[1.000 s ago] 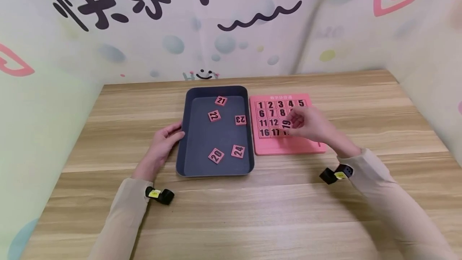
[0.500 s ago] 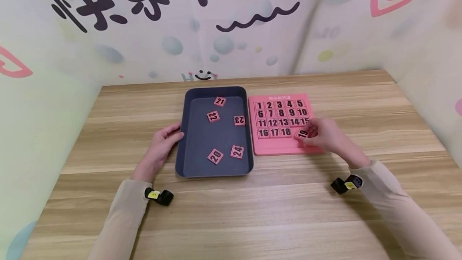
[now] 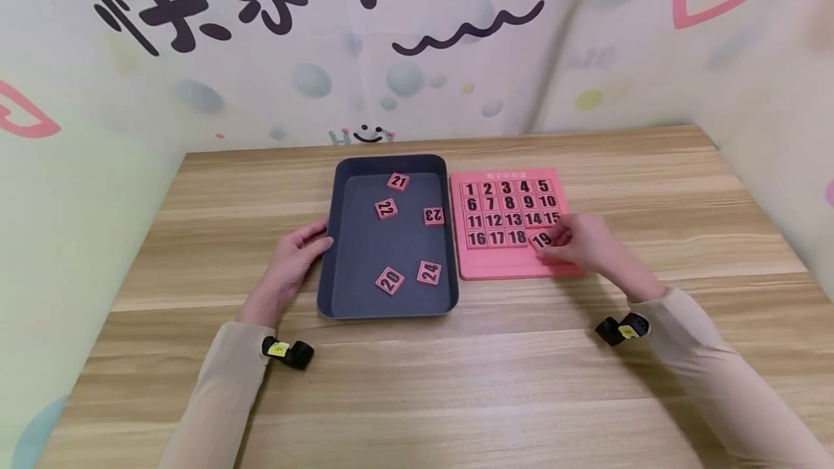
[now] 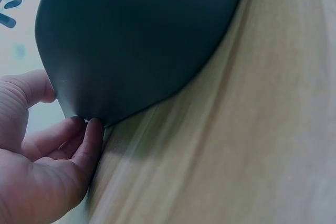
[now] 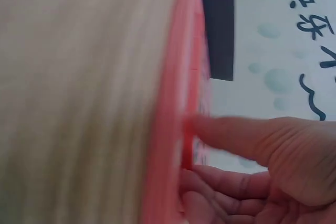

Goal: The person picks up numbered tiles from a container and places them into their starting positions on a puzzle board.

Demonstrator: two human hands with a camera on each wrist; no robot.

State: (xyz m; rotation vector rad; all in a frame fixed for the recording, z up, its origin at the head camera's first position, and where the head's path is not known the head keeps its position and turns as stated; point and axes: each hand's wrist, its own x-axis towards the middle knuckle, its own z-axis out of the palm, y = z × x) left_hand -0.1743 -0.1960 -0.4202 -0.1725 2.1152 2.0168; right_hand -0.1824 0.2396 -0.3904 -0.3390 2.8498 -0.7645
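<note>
In the head view, my right hand (image 3: 582, 243) pinches a small pink number tile marked 19 (image 3: 541, 240) between thumb and fingertips. The tile sits slightly tilted beside tile 18 (image 3: 517, 237), in the fourth row of the pink number puzzle board (image 3: 504, 266). Rows 1 to 15 fill the board above it. In the right wrist view, thumb and fingers close at the board's edge (image 5: 173, 103), and the tile is not clearly visible. My left hand (image 3: 287, 266) holds the left side of a dark grey tray (image 3: 323, 266), thumb at the rim, fingers low against the outer wall (image 4: 126, 51).
Loose tiles 21 (image 3: 398, 181), 22 (image 3: 386, 208), 23 (image 3: 433, 216), 20 (image 3: 389, 281) and 24 (image 3: 429, 273) lie scattered in the tray. Tray and board stand side by side on a wooden table (image 3: 417, 396). A printed backdrop (image 3: 260, 85) rises behind.
My right hand has moved right across the board with tile 19, from over the 13 and 18 area to right of 18, and the tile has turned more upright. The left hand stays on the tray.
</note>
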